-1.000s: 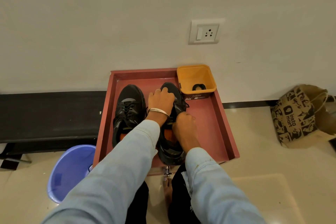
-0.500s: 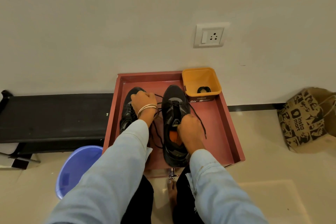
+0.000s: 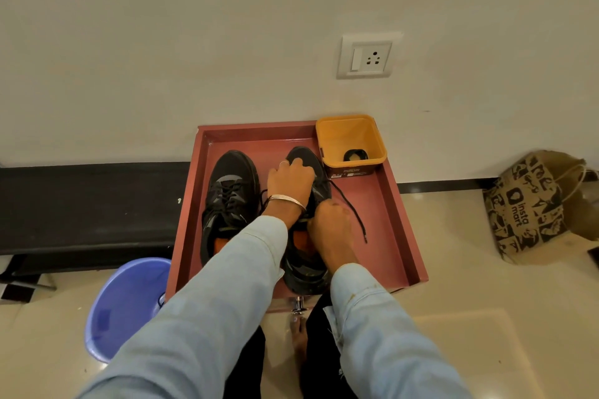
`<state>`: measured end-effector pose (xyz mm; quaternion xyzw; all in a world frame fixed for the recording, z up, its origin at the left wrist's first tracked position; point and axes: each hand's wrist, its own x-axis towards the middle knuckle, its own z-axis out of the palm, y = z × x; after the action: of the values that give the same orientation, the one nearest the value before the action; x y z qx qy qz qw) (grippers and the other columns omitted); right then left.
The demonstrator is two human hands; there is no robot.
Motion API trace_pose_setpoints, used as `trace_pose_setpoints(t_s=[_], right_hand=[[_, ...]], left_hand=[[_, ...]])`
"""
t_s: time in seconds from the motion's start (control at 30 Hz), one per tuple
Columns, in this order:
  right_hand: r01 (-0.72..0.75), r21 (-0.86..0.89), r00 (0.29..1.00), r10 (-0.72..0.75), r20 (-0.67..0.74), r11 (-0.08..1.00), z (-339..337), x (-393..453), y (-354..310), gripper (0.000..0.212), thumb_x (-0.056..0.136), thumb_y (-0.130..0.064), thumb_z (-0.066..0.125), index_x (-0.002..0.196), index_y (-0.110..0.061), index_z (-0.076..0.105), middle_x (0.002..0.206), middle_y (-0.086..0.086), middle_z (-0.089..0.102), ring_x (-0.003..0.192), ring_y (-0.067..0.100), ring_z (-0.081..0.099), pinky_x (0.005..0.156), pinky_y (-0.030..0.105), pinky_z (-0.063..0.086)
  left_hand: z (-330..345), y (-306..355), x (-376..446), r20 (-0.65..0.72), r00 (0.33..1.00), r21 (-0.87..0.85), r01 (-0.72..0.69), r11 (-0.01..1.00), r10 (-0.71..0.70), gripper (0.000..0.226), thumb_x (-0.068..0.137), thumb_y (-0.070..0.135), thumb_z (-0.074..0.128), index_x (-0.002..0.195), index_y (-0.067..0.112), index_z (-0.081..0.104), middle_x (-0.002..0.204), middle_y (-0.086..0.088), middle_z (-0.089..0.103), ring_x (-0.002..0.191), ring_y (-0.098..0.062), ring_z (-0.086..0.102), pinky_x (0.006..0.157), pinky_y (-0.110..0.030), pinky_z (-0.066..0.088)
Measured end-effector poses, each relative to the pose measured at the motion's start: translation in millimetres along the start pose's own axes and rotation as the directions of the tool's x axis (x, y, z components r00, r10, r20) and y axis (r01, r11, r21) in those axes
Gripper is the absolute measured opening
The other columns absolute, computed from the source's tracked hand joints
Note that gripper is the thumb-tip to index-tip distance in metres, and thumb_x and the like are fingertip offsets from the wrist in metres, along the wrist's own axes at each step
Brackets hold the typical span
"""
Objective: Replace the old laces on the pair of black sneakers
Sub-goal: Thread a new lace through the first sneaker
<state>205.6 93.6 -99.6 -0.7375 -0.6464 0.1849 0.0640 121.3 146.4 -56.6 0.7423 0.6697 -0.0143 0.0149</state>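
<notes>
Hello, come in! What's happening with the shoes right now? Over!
Both hands on right sneaker, grips hidden. Lace end trailing loose on tray. Left sneaker laced. Nothing blocking.

Light even and soft on my feed, moderately bright, no hard shadows. Pale sheen on glossy floor (image 3: 486, 350) lower right. Wide-angle bend curves skirting and wall (image 3: 194, 42) toward edges. Sleeves (image 3: 201, 317) near lens slightly soft; centre sharp. Black sneakers (image 3: 230, 191) lose detail in dark tones.
</notes>
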Motion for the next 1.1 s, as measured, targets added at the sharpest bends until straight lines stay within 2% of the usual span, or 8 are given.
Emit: trace_pose_setpoints(t_s=[0.13,0.27,0.37,0.43,0.57,0.73,0.9,1.1], right_hand=[[0.002,-0.026,1.000,-0.002,-0.013,1.000,-0.1,-0.7,-0.6,0.035,0.092,-0.016,0.051,0.120,0.005,0.051,0.112,0.018,0.062,0.103,0.030,0.060,0.079,0.031,0.049],[-0.013,0.001,1.000,0.013,-0.012,1.000,-3.1,-1.7,-1.6,0.032,0.093,-0.015,0.049,0.118,0.005,0.053,0.111,0.019,0.064,0.102,0.031,0.062,0.081,0.033,0.050],[-0.018,0.028,1.000,0.018,0.001,0.999,-4.7,-2.1,-1.2,0.036,0.092,-0.016,0.050,0.120,0.006,0.051,0.114,0.020,0.062,0.105,0.033,0.060,0.086,0.036,0.049],[-0.023,0.030,1.000,0.023,0.014,0.999,-5.1,-1.7,-0.5,0.041,0.091,-0.018,0.053,0.123,0.006,0.048,0.116,0.019,0.060,0.107,0.032,0.058,0.087,0.035,0.049],[-0.035,0.029,0.999,0.034,0.024,0.999,-5.1,-1.9,-1.2,0.043,0.091,-0.019,0.054,0.126,0.006,0.046,0.117,0.018,0.059,0.107,0.030,0.056,0.087,0.035,0.050],[-0.043,0.029,0.999,0.042,0.023,0.999,-3.6,-2.0,-2.2,0.040,0.091,-0.018,0.054,0.124,0.005,0.048,0.116,0.018,0.060,0.107,0.030,0.057,0.087,0.034,0.048],[-0.020,0.025,1.000,0.020,0.022,0.999,-1.1,-0.5,-0.5,0.039,0.090,-0.016,0.054,0.122,0.005,0.048,0.115,0.019,0.060,0.106,0.031,0.058,0.084,0.034,0.049],[-0.024,0.015,1.000,0.024,0.010,1.000,1.1,1.5,0.1,0.039,0.092,-0.015,0.052,0.124,0.006,0.048,0.117,0.019,0.060,0.108,0.030,0.058,0.084,0.033,0.049]], left_hand=[[1.1,-11.0,-0.3,-0.032,0.999,-0.093,-0.004,0.996,0.001,0.027,0.097,0.022,0.048,0.117,0.007,0.058,0.116,-0.011,0.055,0.108,-0.034,0.054,0.079,-0.042,0.048],[2.8,-28.2,-7.6,-0.205,0.931,-0.416,0.195,0.888,-0.300,0.021,0.093,0.016,0.051,0.102,0.003,0.064,0.108,-0.013,0.060,0.100,-0.035,0.058,0.080,-0.042,0.047],[-4.2,-44.8,-10.2,-0.128,0.681,-0.767,0.393,0.507,-0.721,0.021,0.091,0.006,0.048,0.098,0.002,0.068,0.106,-0.017,0.065,0.102,-0.034,0.059,0.084,-0.038,0.044],[-9.9,-54.0,-8.8,-0.048,0.558,-0.891,0.351,0.288,-0.829,0.020,0.091,0.003,0.048,0.094,-0.001,0.067,0.101,-0.019,0.067,0.100,-0.034,0.060,0.083,-0.030,0.043],[-10.8,-52.6,-9.8,-0.181,0.712,-0.894,0.169,0.415,-0.679,0.021,0.086,-0.003,0.047,0.094,0.006,0.065,0.094,-0.015,0.066,0.089,-0.030,0.062,0.081,-0.025,0.046],[-6.0,-29.9,-10.6,-0.124,0.979,-0.365,0.106,0.925,-0.161,0.048,0.084,0.018,0.058,0.131,0.025,0.050,0.122,-0.011,0.042,0.107,-0.032,0.047,0.083,-0.041,0.047],[3.3,-5.4,-6.4,-0.030,1.000,-0.020,0.000,1.000,-0.001,0.032,0.091,0.026,0.055,0.123,0.023,0.060,0.132,-0.005,0.044,0.123,-0.031,0.038,0.093,-0.041,0.040],[2.0,-4.4,0.7,-0.026,0.995,0.001,-0.100,0.995,0.100,0.027,0.098,0.016,0.044,0.121,0.007,0.054,0.120,-0.012,0.054,0.108,-0.033,0.056,0.083,-0.039,0.048]])
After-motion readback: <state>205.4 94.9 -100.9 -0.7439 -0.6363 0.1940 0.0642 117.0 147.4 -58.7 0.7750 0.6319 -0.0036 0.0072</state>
